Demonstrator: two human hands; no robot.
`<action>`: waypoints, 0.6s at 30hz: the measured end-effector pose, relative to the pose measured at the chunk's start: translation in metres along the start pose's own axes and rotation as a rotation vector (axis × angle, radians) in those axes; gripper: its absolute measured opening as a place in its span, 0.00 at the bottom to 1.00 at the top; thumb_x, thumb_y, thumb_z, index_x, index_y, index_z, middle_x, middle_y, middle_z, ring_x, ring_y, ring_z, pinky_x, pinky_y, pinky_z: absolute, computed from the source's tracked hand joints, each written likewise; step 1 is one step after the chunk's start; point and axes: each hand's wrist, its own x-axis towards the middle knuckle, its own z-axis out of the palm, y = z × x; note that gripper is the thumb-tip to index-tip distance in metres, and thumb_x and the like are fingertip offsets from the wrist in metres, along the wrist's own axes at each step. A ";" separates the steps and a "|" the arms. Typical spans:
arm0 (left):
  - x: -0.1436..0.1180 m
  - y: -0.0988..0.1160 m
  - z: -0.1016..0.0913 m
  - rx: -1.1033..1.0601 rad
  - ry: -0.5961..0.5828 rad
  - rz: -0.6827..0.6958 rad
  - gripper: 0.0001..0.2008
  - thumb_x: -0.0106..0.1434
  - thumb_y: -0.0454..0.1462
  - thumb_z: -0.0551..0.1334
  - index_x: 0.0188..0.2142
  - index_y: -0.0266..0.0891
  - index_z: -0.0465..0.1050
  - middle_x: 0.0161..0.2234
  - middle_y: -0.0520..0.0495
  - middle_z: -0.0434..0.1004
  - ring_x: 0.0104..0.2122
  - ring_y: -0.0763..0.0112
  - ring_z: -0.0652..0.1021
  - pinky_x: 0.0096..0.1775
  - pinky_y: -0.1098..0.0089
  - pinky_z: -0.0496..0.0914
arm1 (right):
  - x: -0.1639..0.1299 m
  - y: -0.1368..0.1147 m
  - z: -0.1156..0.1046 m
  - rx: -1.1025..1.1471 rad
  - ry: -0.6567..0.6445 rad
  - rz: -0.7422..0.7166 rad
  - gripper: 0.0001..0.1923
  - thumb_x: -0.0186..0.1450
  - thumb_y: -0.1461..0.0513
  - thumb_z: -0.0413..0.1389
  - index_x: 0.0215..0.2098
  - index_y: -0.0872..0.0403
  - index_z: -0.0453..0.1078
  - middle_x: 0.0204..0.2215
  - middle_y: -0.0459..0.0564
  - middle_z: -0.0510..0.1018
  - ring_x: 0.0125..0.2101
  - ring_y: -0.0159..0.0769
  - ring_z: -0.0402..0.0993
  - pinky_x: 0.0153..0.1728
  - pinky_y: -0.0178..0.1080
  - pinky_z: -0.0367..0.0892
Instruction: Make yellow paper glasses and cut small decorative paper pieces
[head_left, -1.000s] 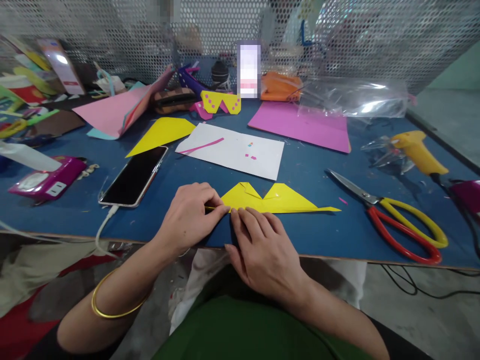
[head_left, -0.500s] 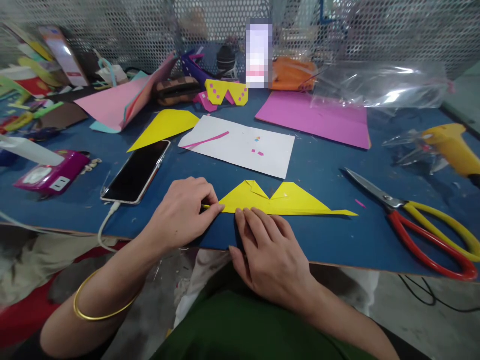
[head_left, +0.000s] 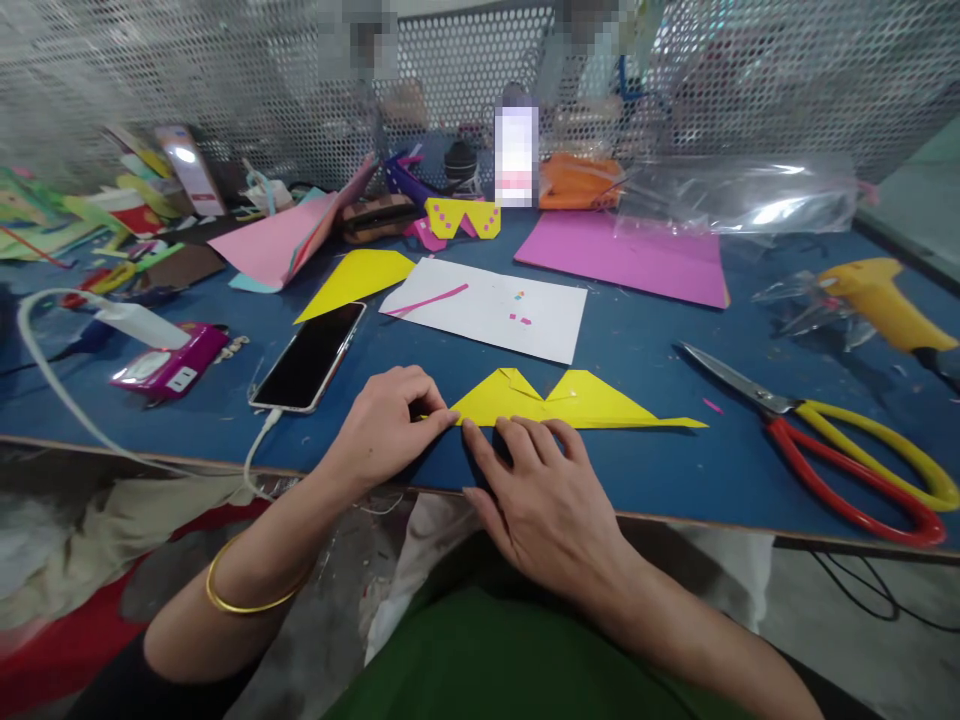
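Scissors (head_left: 840, 440) (right), phone (head_left: 309, 356) flank paper (head_left: 570, 405).

Left hand (head_left: 386, 425) now curls tighter at the 9 o'clock tip of the folded yellow paper (head_left: 562, 402); right hand's (head_left: 547, 490) fingers (head_left: 517, 440) have crept up to touch the paper's lower edge.

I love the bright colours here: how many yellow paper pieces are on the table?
3: the folded yellow paper under both hands' fingers, a yellow triangle beside the phone, and a pink-dotted yellow piece at the back. More may hide in the left clutter.
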 end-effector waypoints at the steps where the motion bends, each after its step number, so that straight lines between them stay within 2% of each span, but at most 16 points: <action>1: 0.000 -0.001 -0.001 -0.014 -0.002 -0.008 0.10 0.58 0.38 0.63 0.22 0.41 0.67 0.26 0.52 0.74 0.30 0.68 0.72 0.36 0.65 0.65 | 0.000 0.000 0.000 -0.002 -0.001 0.002 0.27 0.73 0.53 0.43 0.65 0.59 0.61 0.50 0.62 0.73 0.50 0.51 0.66 0.51 0.53 0.57; 9: -0.003 -0.007 -0.010 -0.067 -0.044 -0.083 0.12 0.59 0.40 0.62 0.21 0.40 0.67 0.27 0.52 0.74 0.31 0.69 0.74 0.36 0.66 0.66 | -0.001 0.001 0.003 -0.005 0.026 -0.007 0.27 0.73 0.54 0.43 0.65 0.59 0.62 0.52 0.63 0.73 0.52 0.52 0.65 0.50 0.52 0.56; 18: 0.003 -0.006 -0.011 0.078 -0.127 0.005 0.11 0.61 0.38 0.59 0.22 0.41 0.64 0.25 0.53 0.69 0.29 0.68 0.70 0.34 0.65 0.61 | -0.002 0.001 0.003 -0.002 0.043 -0.018 0.27 0.73 0.53 0.44 0.64 0.59 0.62 0.51 0.63 0.73 0.52 0.52 0.65 0.49 0.52 0.58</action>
